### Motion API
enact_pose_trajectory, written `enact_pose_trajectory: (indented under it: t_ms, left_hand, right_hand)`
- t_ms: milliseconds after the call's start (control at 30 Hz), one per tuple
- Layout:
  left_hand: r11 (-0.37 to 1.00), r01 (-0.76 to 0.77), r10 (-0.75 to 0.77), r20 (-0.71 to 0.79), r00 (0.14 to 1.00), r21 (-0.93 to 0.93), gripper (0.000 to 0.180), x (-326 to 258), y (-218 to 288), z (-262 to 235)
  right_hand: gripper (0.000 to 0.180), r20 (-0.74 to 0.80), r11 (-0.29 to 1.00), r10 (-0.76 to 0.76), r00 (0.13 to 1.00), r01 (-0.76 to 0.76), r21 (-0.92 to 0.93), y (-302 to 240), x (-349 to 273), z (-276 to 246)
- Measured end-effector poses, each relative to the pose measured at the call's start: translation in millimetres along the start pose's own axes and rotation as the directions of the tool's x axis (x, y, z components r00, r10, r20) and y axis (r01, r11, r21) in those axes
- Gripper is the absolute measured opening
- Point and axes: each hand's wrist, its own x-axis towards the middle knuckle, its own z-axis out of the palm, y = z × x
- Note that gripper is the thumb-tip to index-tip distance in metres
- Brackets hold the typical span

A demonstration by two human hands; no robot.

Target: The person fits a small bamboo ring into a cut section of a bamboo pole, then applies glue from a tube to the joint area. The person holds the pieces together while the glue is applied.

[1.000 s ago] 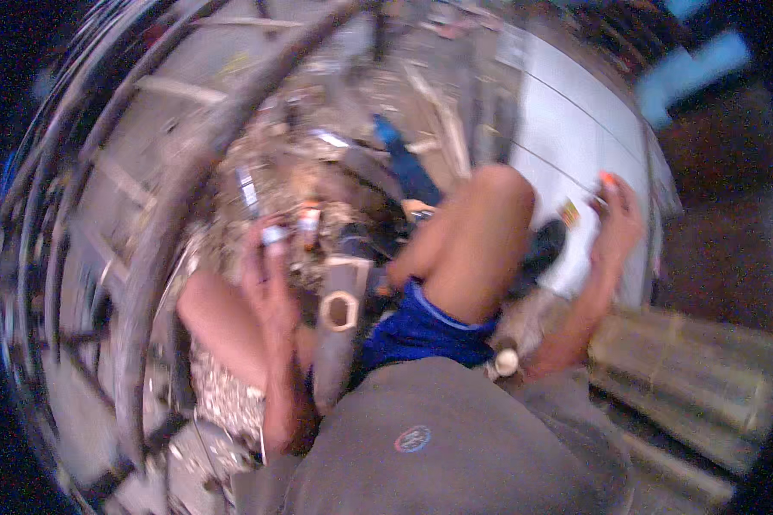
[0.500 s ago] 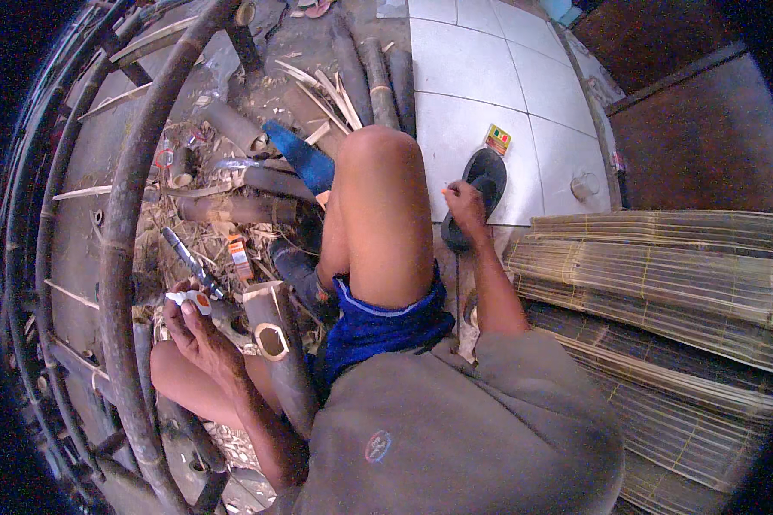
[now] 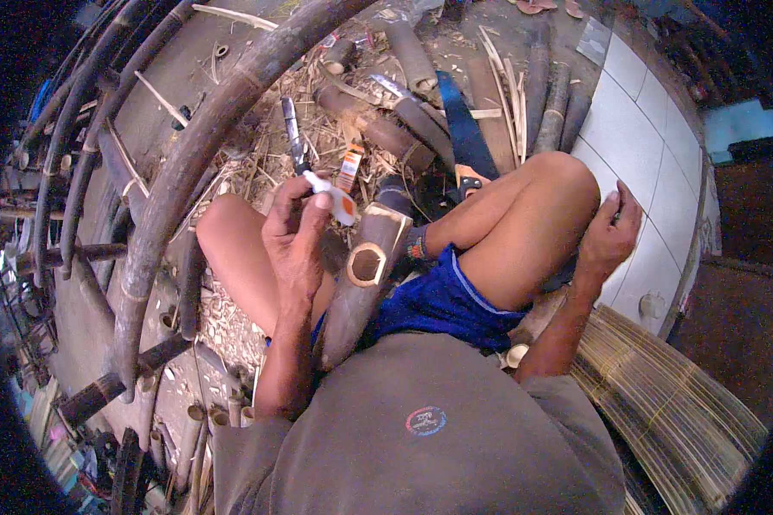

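My left hand (image 3: 294, 219) is closed around a small white glue bottle (image 3: 339, 202) with a thin nozzle and an orange mark. Just right of it, a thick bamboo tube (image 3: 339, 322) leans up from my lap between my legs. An oval hole with a pale rim is cut in its side, and its far end is cut open. My right hand (image 3: 611, 232) is beside my raised right knee, fingers curled in toward the thumb; whatever may be between them is too small to make out.
Ahead lie a knife (image 3: 293, 129), an orange-and-white carton (image 3: 349, 165), a saw (image 3: 465, 129) and bamboo pieces among shavings. A bamboo frame (image 3: 206, 129) curves along my left. White tiles (image 3: 653, 163) and a slatted bamboo blind (image 3: 661, 386) are on the right.
The view has swung left. My right hand has come away from the black sandal on the tiles, back beside my knee. My left hand still holds the bottle, now nearer the bamboo tube.
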Motion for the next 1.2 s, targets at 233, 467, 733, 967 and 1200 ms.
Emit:
enact_pose_trajectory:
  t_ms: [233,467,733,967,1200]
  left_hand:
    - [0.990,-0.142,0.143,0.183,0.973,-0.021,0.020,0.8,14.3,25.6]
    - [0.998,-0.062,0.060,0.193,0.979,0.004,0.022,-1.1,11.6,28.8]
    - [0.910,-0.156,0.058,0.254,0.965,0.384,0.056,-3.8,-13.9,3.8]
    - [0.901,0.020,-0.229,0.437,0.870,0.433,0.083,-9.0,-31.6,2.2]
    - [0.938,0.013,-0.189,0.480,0.857,0.347,0.068,-7.0,-38.9,-0.5]
  right_hand:
    - [0.044,0.536,0.594,-0.366,0.761,-0.253,0.764,-163.3,-28.0,-40.0]
    - [0.047,0.623,0.347,-0.385,0.681,-0.519,0.781,-187.4,-84.1,-7.5]
    - [0.038,0.753,0.356,-0.299,0.587,-0.663,0.658,-144.0,-89.2,-16.4]
    - [0.030,0.754,0.421,-0.332,0.566,-0.627,0.656,-113.9,-101.5,-25.1]
    - [0.030,0.767,0.457,-0.337,0.547,-0.617,0.640,-105.1,-111.1,-29.6]
